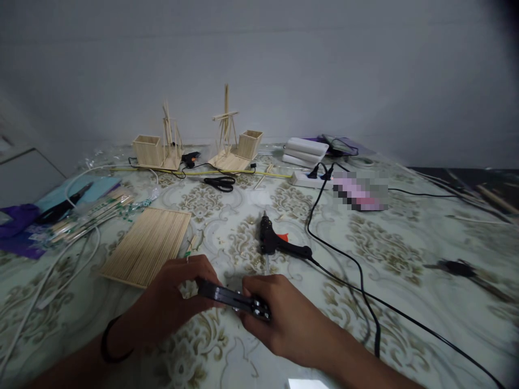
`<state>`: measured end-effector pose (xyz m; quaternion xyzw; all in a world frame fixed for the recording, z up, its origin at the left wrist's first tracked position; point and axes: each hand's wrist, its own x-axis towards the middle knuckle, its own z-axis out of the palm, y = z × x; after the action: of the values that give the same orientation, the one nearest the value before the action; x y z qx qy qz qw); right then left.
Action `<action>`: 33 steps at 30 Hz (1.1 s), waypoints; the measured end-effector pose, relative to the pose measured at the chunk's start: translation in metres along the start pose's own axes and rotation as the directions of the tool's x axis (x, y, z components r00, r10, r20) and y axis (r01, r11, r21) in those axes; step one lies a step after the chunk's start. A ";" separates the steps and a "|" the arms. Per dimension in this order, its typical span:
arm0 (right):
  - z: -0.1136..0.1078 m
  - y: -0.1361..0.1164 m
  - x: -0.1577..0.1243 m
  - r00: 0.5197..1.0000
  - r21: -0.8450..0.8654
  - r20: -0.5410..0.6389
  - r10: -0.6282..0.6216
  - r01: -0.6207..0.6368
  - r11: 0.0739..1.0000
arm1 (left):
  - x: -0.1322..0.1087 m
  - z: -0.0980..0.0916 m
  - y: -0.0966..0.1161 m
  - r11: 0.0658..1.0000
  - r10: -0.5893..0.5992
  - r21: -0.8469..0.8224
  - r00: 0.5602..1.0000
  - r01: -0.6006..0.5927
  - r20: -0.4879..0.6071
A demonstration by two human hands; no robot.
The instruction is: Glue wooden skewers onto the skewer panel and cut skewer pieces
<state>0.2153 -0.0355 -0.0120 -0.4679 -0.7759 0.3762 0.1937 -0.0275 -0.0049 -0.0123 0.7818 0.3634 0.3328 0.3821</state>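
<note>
My right hand (279, 310) is wrapped round a black hand tool (225, 295) with shiny metal rivets; its exact kind does not show. The tool lies crosswise, above the patterned tablecloth. My left hand (178, 286) has its thumb and fingers curled at the tool's left end; whether a small piece sits between them is hidden. Just beyond the left hand lies a flat panel of thin wooden sticks (148, 246). A black glue gun (279, 240) with an orange trigger rests on its side past the right hand.
Black cords (359, 265) run across the right side from a white power strip (310, 180). Stick-built models (231, 156) stand along the wall, with black scissors (220, 184) before them. Bundled sticks (97, 213) and a white cable lie left. A dark-handled tool (458, 267) lies right.
</note>
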 end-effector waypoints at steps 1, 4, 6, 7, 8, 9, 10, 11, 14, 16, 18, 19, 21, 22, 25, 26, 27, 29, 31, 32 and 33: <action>0.000 0.000 0.000 1.000 -0.001 0.001 0.004 -0.004 1.000 | 0.000 0.000 0.001 1.000 -0.003 0.002 1.000 0.003 0.003; -0.001 -0.001 0.000 1.000 -0.003 0.007 0.004 -0.004 1.000 | 0.001 -0.002 0.003 1.000 -0.018 0.006 1.000 0.017 0.013; -0.001 -0.001 0.000 1.000 -0.003 0.014 0.008 -0.008 1.000 | 0.000 -0.002 0.003 0.999 -0.034 0.009 0.999 0.034 0.016; -0.001 -0.002 0.001 1.000 -0.001 0.017 0.013 -0.013 1.000 | -0.001 -0.002 0.003 0.999 -0.041 0.011 0.999 0.041 0.015; -0.001 -0.002 0.001 1.000 0.002 0.021 0.019 -0.019 1.000 | -0.001 -0.002 0.003 0.999 -0.050 0.011 0.999 0.050 0.018; -0.001 -0.002 0.001 0.999 0.005 0.022 0.022 -0.023 1.000 | -0.002 -0.002 0.002 0.998 -0.058 0.012 0.998 0.058 0.022; -0.001 -0.002 0.001 1.000 0.008 0.022 0.020 -0.021 1.000 | -0.002 -0.002 0.001 0.998 -0.061 0.012 0.998 0.061 0.023; -0.001 -0.002 0.002 1.000 0.008 0.020 0.016 -0.016 1.000 | -0.002 -0.002 0.001 0.998 -0.062 0.013 0.998 0.061 0.025; -0.001 -0.002 0.002 1.000 0.006 0.011 0.007 -0.007 1.000 | -0.002 -0.001 0.000 0.998 -0.052 0.030 0.998 0.051 0.025; -0.001 -0.001 0.002 1.000 0.003 0.008 0.002 -0.002 1.000 | -0.002 -0.002 0.000 0.998 -0.045 0.046 0.998 0.044 0.032; -0.001 -0.001 0.001 1.000 0.003 0.004 -0.011 0.011 1.000 | -0.001 -0.002 0.001 0.997 -0.045 0.057 0.998 0.042 0.044; -0.001 0.000 0.001 1.000 0.003 -0.001 -0.013 0.013 1.000 | -0.001 -0.002 0.001 0.997 -0.047 0.059 0.998 0.044 0.048; -0.001 0.000 0.000 1.000 0.005 -0.008 -0.006 0.006 1.000 | -0.001 -0.002 0.002 0.997 -0.045 0.062 0.998 0.043 0.034; -0.001 0.000 0.000 1.000 0.006 -0.012 -0.002 0.002 1.000 | -0.001 -0.002 0.001 0.997 -0.044 0.059 0.999 0.042 0.021; -0.002 -0.001 0.000 1.000 0.000 -0.018 -0.001 0.001 1.000 | -0.002 -0.001 0.000 0.998 -0.045 0.045 0.999 0.044 0.010; -0.002 -0.002 0.000 1.000 -0.001 -0.017 -0.002 0.002 1.000 | -0.002 -0.001 0.000 0.998 -0.043 0.041 0.999 0.042 0.013; -0.002 -0.002 0.000 1.000 -0.002 -0.016 -0.002 0.002 1.000 | -0.002 -0.001 -0.001 0.998 -0.041 0.038 0.999 0.040 0.016; -0.002 -0.003 0.001 1.000 -0.003 -0.014 -0.002 0.002 1.000 | -0.002 -0.002 -0.001 0.999 -0.034 0.030 0.999 0.033 0.016; -0.002 -0.003 0.001 1.000 -0.004 -0.016 0.002 -0.002 1.000 | -0.002 -0.002 -0.001 0.999 -0.036 0.019 0.999 0.036 0.015; -0.002 -0.003 0.001 1.000 -0.003 -0.015 0.003 -0.003 1.000 | -0.002 -0.003 -0.001 0.999 -0.040 0.015 0.999 0.040 0.014; -0.002 -0.002 0.001 1.000 0.000 -0.016 0.005 -0.005 1.000 | -0.001 -0.003 -0.002 0.999 -0.044 0.007 0.999 0.044 0.016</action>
<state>0.2151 -0.0344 -0.0087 -0.4730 -0.7731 0.3729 0.1988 -0.0309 -0.0045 -0.0126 0.7776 0.3785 0.3169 0.3895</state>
